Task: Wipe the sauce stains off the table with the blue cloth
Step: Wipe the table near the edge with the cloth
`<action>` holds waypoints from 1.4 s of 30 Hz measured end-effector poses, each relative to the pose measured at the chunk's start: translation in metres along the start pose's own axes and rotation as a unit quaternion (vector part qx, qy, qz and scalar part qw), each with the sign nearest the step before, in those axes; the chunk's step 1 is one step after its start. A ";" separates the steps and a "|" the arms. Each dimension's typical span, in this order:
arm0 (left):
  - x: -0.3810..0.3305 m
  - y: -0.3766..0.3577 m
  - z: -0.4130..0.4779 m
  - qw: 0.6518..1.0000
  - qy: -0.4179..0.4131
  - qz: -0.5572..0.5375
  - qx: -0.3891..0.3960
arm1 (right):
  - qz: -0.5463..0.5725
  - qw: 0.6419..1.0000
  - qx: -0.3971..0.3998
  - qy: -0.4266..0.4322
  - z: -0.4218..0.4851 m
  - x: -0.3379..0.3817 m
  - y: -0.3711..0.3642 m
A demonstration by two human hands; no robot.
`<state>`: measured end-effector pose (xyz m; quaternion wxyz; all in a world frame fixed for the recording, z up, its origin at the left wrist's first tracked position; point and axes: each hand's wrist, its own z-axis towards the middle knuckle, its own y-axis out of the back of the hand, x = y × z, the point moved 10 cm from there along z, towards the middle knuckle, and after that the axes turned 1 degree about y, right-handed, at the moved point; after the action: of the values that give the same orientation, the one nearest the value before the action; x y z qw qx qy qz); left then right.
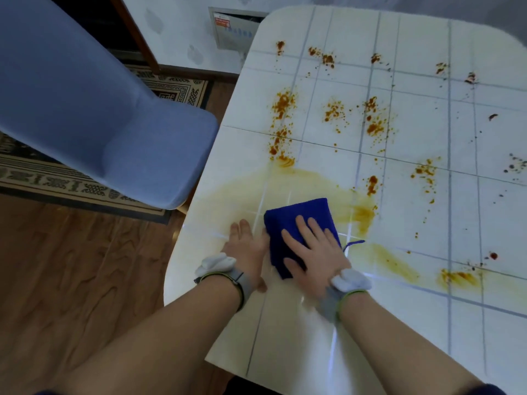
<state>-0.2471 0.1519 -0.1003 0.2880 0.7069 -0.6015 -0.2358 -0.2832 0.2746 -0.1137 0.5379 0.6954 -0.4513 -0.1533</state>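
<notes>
Pressing flat with spread fingers, the right hand (313,249) pins the folded blue cloth (299,215) near the tabletop's (285,323) front-left corner, inside a yellow smear; the left hand (246,246), open, rests just beside it (likely bracing); orange sauce stains (282,106) lie beyond, unwiped.

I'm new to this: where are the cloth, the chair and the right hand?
cloth (302,209): head view, far part.
chair (159,163): head view, seat.
right hand (315,252): head view, back of hand.
</notes>
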 end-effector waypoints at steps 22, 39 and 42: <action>-0.002 0.001 0.007 1.000 0.014 0.013 0.006 | 0.028 0.956 -0.099 -0.275 -0.022 -0.088 0.023; -0.084 0.007 -0.012 0.992 -0.089 -0.033 -0.082 | 0.014 0.984 -0.091 -0.152 -0.043 -0.079 0.009; -0.113 0.003 -0.014 0.991 -0.096 -0.046 -0.082 | 0.003 0.997 -0.045 -0.064 -0.060 -0.105 0.006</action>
<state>-0.2584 0.2650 -0.0893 0.2746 0.6817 -0.5719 -0.3645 -0.3014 0.3946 -0.1147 0.5390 0.6579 -0.4798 -0.2155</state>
